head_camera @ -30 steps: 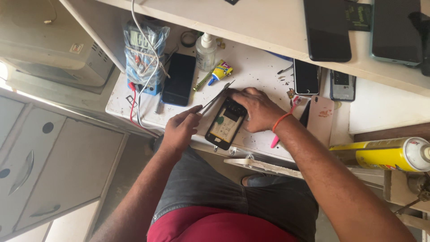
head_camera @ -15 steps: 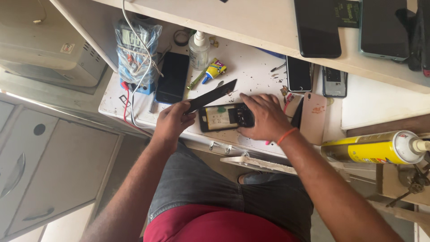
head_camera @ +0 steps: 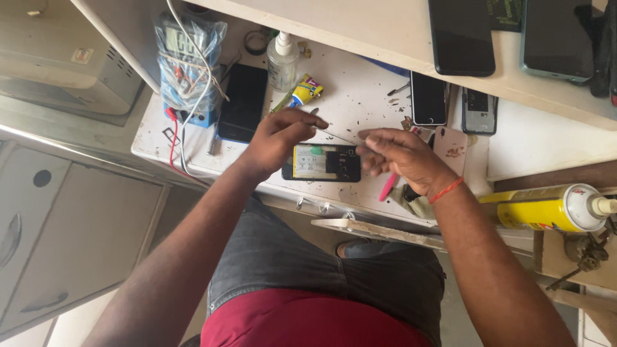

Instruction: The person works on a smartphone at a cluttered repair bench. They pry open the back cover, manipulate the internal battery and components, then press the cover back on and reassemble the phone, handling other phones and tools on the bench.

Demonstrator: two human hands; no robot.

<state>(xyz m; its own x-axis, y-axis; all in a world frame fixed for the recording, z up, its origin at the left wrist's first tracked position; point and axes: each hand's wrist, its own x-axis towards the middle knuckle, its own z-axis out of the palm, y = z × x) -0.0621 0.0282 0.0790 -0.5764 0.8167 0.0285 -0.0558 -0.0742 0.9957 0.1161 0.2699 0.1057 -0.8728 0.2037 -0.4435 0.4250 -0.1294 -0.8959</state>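
Opened phone (head_camera: 321,162) laid flat on tabletop (head_camera: 360,96), between hands. Thin strip pinched by left hand (head_camera: 283,135) fingers and right hand (head_camera: 398,154) fingers, stretched above phone. Step judged: strip handling; careful alignment needed.

- An opened phone (head_camera: 321,162) lay flat near the front edge of the worktop (head_camera: 360,96), between the two hands.
- The left hand (head_camera: 279,138) hovered just above its left end, the right hand (head_camera: 402,154) over its right end.
- A thin strip (head_camera: 337,136) stretched between the fingertips of both hands, above the phone.
- Behind the left hand lay a dark phone (head_camera: 242,103), with a bagged meter (head_camera: 186,64) to its left.
- A pump bottle (head_camera: 283,61) stood behind, a small tube (head_camera: 303,91) just in front of it.
- Two more handsets (head_camera: 429,97) lay behind the right hand.
- A spray can (head_camera: 546,207) lay on its side far right, beyond the right wrist.
- Above, a shelf (head_camera: 398,38) carried two phones (head_camera: 461,35).
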